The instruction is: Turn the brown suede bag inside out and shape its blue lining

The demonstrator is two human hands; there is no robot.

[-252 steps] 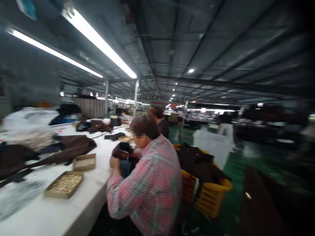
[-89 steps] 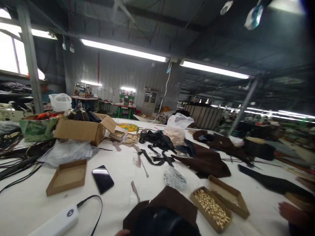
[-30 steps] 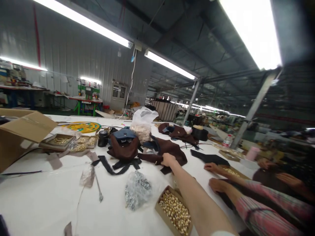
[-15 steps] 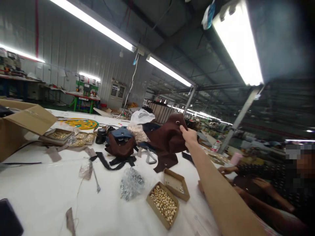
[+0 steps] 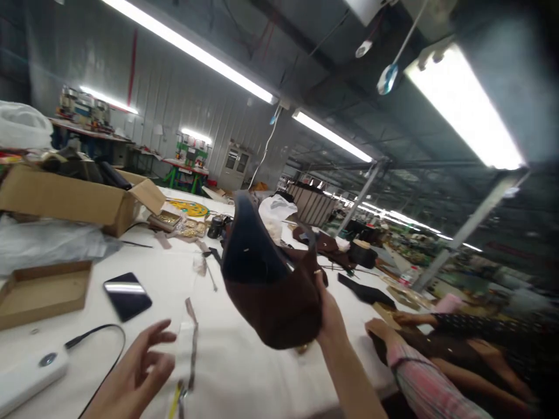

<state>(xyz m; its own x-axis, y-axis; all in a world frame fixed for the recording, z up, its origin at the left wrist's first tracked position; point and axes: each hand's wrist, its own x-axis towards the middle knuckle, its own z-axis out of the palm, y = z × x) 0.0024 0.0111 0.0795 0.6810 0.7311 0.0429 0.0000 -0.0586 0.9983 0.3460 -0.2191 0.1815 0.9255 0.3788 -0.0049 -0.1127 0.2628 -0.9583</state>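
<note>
A brown fabric bag with a dark blue lining hangs in the air above the middle of the white table. My right hand grips it by its right side, the thumb at the edge; the other fingers are partly hidden. The bag's mouth faces me and gapes. My left hand hovers low over the table at the left with nothing in it, its fingers loosely bent and apart. Beside it lies a thin brownish strip, and beyond it a black phone.
A white device with a black cable is at lower left. Behind it are a shallow cardboard tray and a large cardboard box. Gold hardware lies farther back. Co-workers' hands and a plaid sleeve are at right.
My right hand has brought the brown bag nearer, from the back pile, and its blue lining now shows. My left hand has come into view. The camera has turned left.
</note>
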